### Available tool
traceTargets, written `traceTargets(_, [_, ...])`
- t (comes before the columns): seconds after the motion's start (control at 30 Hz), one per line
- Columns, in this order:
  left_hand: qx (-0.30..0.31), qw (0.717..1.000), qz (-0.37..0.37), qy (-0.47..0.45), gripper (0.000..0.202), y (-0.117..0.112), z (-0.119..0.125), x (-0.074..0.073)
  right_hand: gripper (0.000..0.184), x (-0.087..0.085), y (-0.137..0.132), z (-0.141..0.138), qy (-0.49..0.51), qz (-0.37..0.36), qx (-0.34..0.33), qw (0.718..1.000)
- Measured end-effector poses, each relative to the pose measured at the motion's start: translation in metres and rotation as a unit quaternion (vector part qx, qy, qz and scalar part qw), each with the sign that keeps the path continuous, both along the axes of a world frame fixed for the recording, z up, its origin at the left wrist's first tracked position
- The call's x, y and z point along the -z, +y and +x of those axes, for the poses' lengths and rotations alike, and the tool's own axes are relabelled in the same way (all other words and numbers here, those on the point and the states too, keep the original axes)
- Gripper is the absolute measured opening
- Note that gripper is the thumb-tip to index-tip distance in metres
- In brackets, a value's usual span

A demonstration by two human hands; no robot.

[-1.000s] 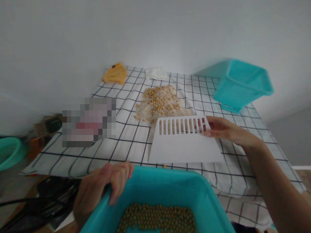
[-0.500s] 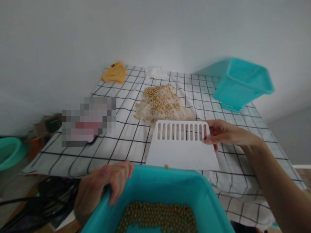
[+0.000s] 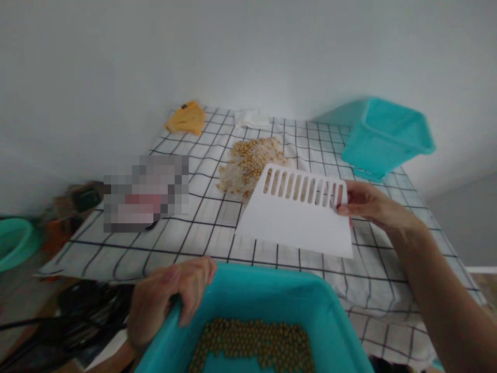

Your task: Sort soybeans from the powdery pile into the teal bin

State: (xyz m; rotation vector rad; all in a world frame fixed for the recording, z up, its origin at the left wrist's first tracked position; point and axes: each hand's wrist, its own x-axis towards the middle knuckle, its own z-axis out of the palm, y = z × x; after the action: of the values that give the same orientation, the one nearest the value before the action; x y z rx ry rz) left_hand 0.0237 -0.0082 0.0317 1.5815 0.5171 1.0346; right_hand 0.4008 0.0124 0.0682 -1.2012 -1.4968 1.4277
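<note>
My right hand (image 3: 363, 204) is closed on the right end of a white slotted plastic scraper (image 3: 297, 223), which is tilted in the air over the cloth. Wrapped over the left corner of a turquoise bin (image 3: 267, 274) is my left hand (image 3: 180, 285). Many round yellow-brown beans (image 3: 252, 336) lie on the bottom of that bin, which stands at the table's near edge. Behind the scraper, a pile of beans mixed with pale grains (image 3: 254, 158) is spread on the cloth; the scraper hides its near right part.
A second turquoise bin (image 3: 388, 137) stands at the back right. A yellow cloth (image 3: 186, 119) and a white cloth (image 3: 251, 119) lie by the wall. At left on the checked tablecloth (image 3: 202, 233) is a pixelated object (image 3: 147, 191). A green basin (image 3: 17, 243) sits beyond the left edge.
The scraper has risen and moved away from the bin's rim, tilting down to the right, in my right hand. The bean at its lower edge no longer shows. My left hand stays on the bin.
</note>
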Motion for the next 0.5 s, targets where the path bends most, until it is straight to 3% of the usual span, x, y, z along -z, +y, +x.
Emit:
traceTargets(0.1, [0.010, 1.000, 0.007, -0.004, 0.061, 0.001, -0.003, 0.002, 0.024, 0.005, 0.001, 0.000, 0.003, 0.008, -0.001, 1.000])
traceTargets(0.2, [0.066, 0.997, 0.023, 0.023, 0.061, 0.005, -0.010, 0.003, 0.027, 0.006, 0.003, 0.001, 0.022, 0.040, 0.074, 0.996])
traceTargets(0.3, [0.079, 0.996, 0.022, 0.023, 0.061, 0.007, -0.012, 0.006, 0.035, 0.008, 0.008, 0.007, 0.055, 0.073, 0.160, 0.983])
traceTargets(0.5, [0.000, 0.998, 0.019, -0.062, 0.062, 0.002, 0.003, 0.013, 0.035, 0.019, 0.018, 0.025, 0.103, 0.091, 0.243, 0.960])
